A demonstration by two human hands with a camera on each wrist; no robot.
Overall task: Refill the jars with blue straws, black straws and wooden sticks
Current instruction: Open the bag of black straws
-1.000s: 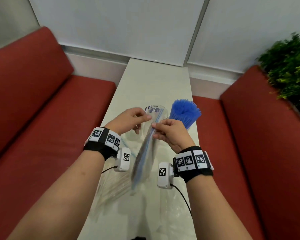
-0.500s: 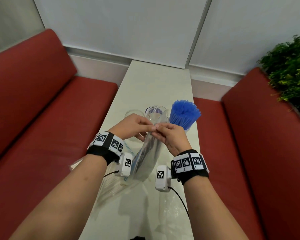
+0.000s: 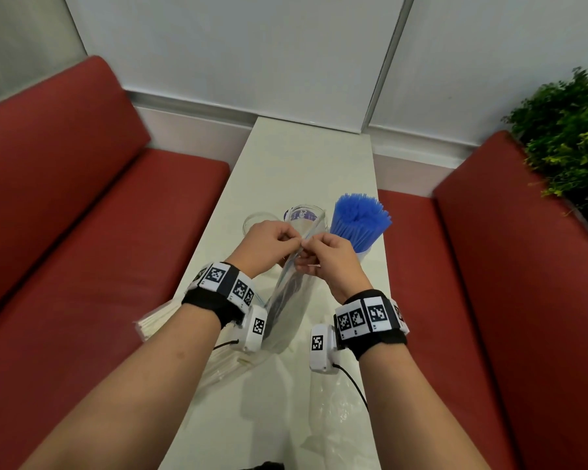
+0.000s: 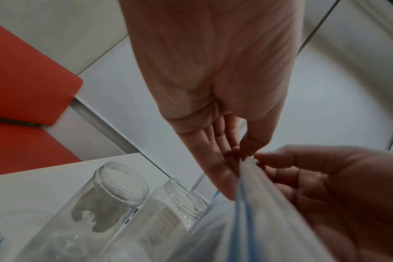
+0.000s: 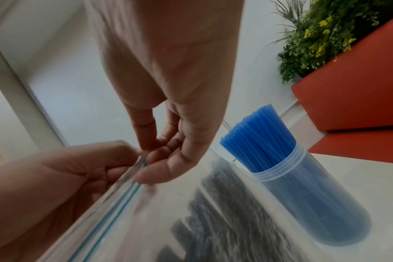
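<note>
Bare forearms; each wrist wears a black strap topped with white blocks printed with black square codes, a white camera box at its inner side, thin black cable trailing toward 6 o'clock

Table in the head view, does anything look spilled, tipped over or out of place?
Nothing stands out. The jar of blue straws stands upright, the two empty jars are upright too, and both hands pinch the zip bag at its top. Nothing has spilled onto the table.

Both hands on bag, beside jars
</note>
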